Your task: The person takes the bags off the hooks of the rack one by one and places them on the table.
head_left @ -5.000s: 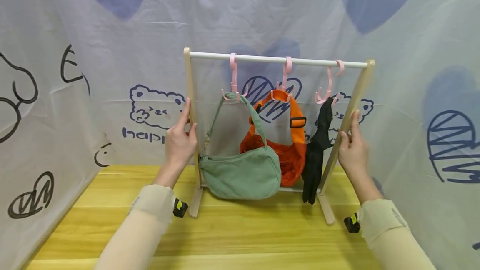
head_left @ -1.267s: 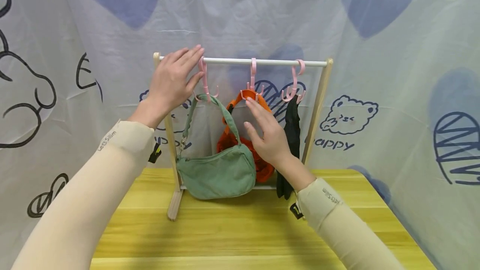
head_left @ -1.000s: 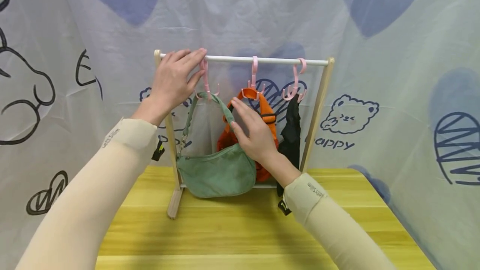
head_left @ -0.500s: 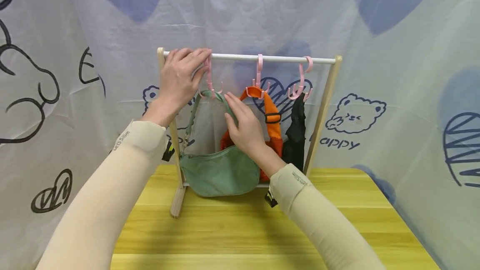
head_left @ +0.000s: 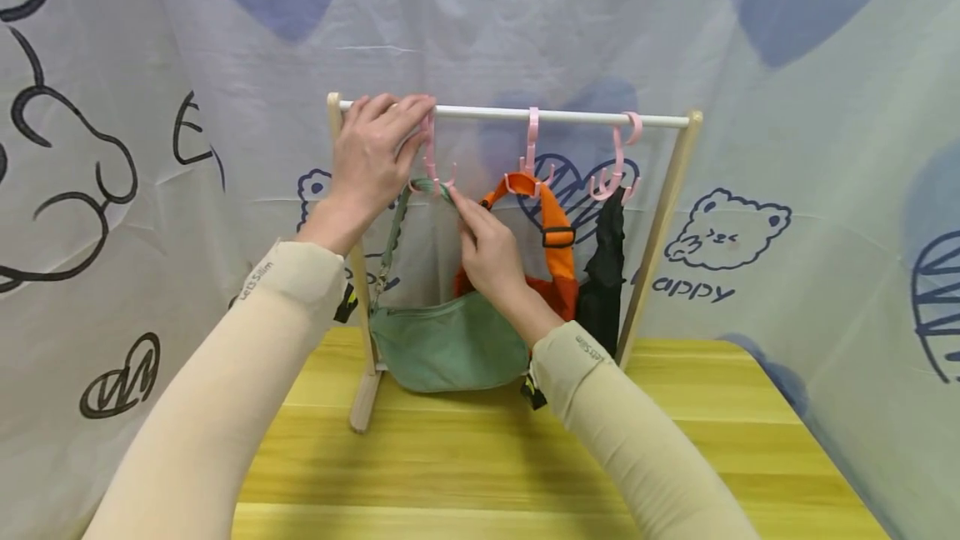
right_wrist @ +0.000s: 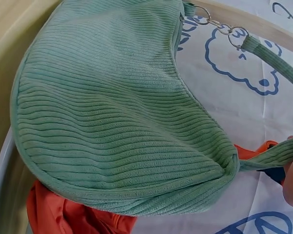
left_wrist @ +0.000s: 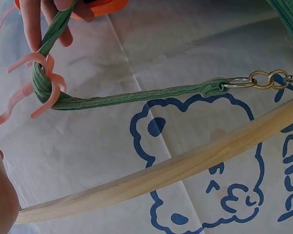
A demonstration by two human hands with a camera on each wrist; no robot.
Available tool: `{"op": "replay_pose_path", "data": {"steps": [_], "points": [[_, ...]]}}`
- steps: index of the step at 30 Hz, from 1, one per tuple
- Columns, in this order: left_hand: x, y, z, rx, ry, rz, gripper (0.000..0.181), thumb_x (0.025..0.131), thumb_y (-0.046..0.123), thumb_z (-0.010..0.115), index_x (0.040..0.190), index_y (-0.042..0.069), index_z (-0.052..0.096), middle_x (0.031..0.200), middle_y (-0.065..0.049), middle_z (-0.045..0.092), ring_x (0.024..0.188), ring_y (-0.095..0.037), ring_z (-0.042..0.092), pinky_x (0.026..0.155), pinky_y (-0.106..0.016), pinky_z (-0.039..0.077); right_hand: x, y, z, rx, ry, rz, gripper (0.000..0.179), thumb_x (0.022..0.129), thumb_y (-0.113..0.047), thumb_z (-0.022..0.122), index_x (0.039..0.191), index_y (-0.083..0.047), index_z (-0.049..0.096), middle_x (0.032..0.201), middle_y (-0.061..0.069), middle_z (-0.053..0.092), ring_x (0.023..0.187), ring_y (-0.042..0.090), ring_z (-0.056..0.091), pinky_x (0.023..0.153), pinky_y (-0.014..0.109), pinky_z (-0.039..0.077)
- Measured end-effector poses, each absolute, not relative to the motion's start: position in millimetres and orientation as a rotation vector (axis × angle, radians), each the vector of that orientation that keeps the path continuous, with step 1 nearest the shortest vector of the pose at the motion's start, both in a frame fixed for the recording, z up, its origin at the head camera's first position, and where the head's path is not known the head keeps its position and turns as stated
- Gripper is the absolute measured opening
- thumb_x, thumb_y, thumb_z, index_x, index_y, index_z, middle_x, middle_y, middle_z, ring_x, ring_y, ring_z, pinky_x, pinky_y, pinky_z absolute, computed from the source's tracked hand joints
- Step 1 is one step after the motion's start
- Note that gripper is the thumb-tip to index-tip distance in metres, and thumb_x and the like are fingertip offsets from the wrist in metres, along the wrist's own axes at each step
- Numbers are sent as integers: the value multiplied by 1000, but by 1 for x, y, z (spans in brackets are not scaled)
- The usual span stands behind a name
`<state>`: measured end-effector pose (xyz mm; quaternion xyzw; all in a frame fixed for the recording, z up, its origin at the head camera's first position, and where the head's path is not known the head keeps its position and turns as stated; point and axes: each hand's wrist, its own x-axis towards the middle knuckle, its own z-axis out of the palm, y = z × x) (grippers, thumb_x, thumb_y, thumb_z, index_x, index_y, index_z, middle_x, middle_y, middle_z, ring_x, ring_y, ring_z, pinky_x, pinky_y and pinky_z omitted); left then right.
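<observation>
A green corduroy shoulder bag (head_left: 450, 348) hangs by its strap (left_wrist: 136, 97) from a pink hook (head_left: 430, 158) at the left of the rack's white rod (head_left: 577, 116). My left hand (head_left: 369, 152) lies over the rod and grips the top of that hook between fingers and thumb. Just below the hook, my right hand (head_left: 491, 252) pinches the strap; in the left wrist view its fingers (left_wrist: 33, 22) wrap the green band. A gold-and-silver chain (left_wrist: 268, 78) joins the strap to the bag. In the right wrist view the bag body (right_wrist: 112, 107) fills most of the picture.
An orange bag (head_left: 558, 265) hangs from the middle pink hook (head_left: 532, 140), partly behind my right hand. On the right hook (head_left: 617, 161) hangs a black item (head_left: 603, 273). The wooden rack post (head_left: 663, 232) stands on a yellow wood table (head_left: 420, 473) before a patterned cloth (head_left: 480, 23).
My hands have left the rack's posts. The left went to the left hook on the rod; the right moved left and up across the bags and took the green strap near the hook.
</observation>
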<state>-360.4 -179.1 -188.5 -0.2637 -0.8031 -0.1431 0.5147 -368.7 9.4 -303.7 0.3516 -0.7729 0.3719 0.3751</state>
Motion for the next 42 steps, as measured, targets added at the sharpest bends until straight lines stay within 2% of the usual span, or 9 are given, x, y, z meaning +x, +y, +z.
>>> {"op": "replay_pose_path", "data": {"steps": [3, 6, 9, 12, 16, 27, 31, 38, 42], "points": [[-361, -179, -190, -637, -1925, -345, 39, 103, 21, 67, 140, 13, 67, 140, -4, 67, 124, -30, 59, 120, -50, 33, -371, 9, -305, 908, -1953, 991, 45, 104, 0, 56, 148, -10, 60, 133, 12, 70, 119, 28, 68, 101, 39, 56], [-360, -179, -191, -635, -1924, -350, 39, 103, 21, 66, 141, 14, 66, 140, -3, 67, 125, -30, 59, 121, -51, 31, -372, 9, -305, 911, -1942, 1018, 44, 103, 1, 58, 146, -10, 62, 123, 14, 71, 103, 28, 69, 87, 38, 58], [-360, -179, -191, -631, -1924, -349, 39, 103, 21, 66, 141, 14, 66, 140, -3, 67, 125, -30, 59, 122, -51, 31, -372, 9, -304, 915, -1936, 1028, 44, 102, 3, 60, 144, -9, 63, 115, 15, 70, 90, 27, 65, 74, 36, 54], [-360, -179, -191, -630, -1921, -355, 38, 103, 21, 65, 141, 14, 66, 140, -3, 67, 125, -30, 58, 122, -51, 30, -372, 10, -301, 917, -1889, 1043, 42, 99, 4, 65, 139, -8, 67, 108, 17, 71, 84, 27, 64, 68, 34, 52], [-361, -178, -190, -633, -1920, -347, 38, 104, 21, 64, 141, 14, 66, 141, -3, 67, 126, -30, 58, 122, -50, 30, -372, 11, -296, 922, -1809, 1067, 37, 96, 1, 71, 132, -6, 72, 101, 17, 72, 79, 27, 64, 64, 30, 50], [-362, -178, -189, -626, -1939, -341, 38, 105, 23, 62, 142, 14, 66, 141, -3, 66, 127, -29, 58, 124, -50, 28, -376, 13, -293, 930, -1723, 1109, 29, 94, 2, 75, 121, -3, 77, 93, 16, 72, 69, 24, 61, 58, 22, 44], [-362, -178, -189, -624, -1948, -339, 38, 105, 24, 62, 142, 14, 65, 142, -3, 66, 128, -29, 57, 124, -49, 27, -374, 13, -291, 935, -1686, 1160, 25, 93, 4, 74, 117, -1, 78, 90, 16, 73, 64, 23, 64, 55, 20, 46], [-361, -178, -190, -616, -1960, -339, 38, 105, 23, 62, 142, 15, 65, 142, -2, 66, 128, -28, 57, 125, -49, 26, -373, 14, -289, 937, -1649, 1166, 23, 91, 4, 77, 113, 0, 79, 89, 17, 74, 66, 25, 71, 58, 24, 57], [-359, -179, -191, -601, -1963, -350, 38, 105, 23, 62, 143, 15, 65, 142, -2, 66, 128, -28, 57, 126, -50, 25, -373, 13, -288, 942, -1610, 1176, 23, 87, 5, 80, 110, 0, 81, 83, 16, 73, 63, 25, 70, 56, 23, 55]]}}
